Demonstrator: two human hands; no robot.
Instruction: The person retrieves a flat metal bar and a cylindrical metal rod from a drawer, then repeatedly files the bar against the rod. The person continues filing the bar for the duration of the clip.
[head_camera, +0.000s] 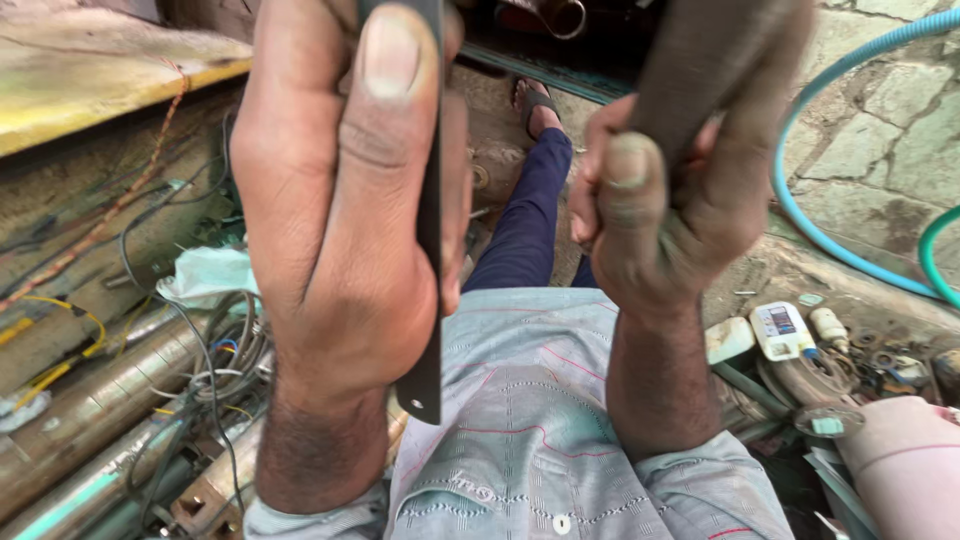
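Two hands are raised close to the camera, above the person's light grey checked shirt (540, 420).

Left hand (345, 210): fingers closed around one flat dark metal strip (430, 260). The thumb lies along the strip's near face. The strip runs upright from the top of the view down to a lower end just above the shirt, where one small hole shows near its corner.

Right hand (655, 215): fingers closed around one dark rounded handle-like object (700, 70), which rises up and to the right, out of view. What kind of tool it is cannot be told. The two hands are near each other but do not touch.

Between the hands, beyond the shirt, one leg in dark blue trousers (525, 215) extends to one foot in a sandal (535, 105).

Left of the shirt: two long metal cylinders (95, 400) lying side by side among tangled wires (215, 350), and one white crumpled cloth or bag (205, 275).

Right of the shirt: two hoses, one blue (800, 215) and one green (935, 265), curving over stone paving; one small white device (780, 330) among scattered small parts.
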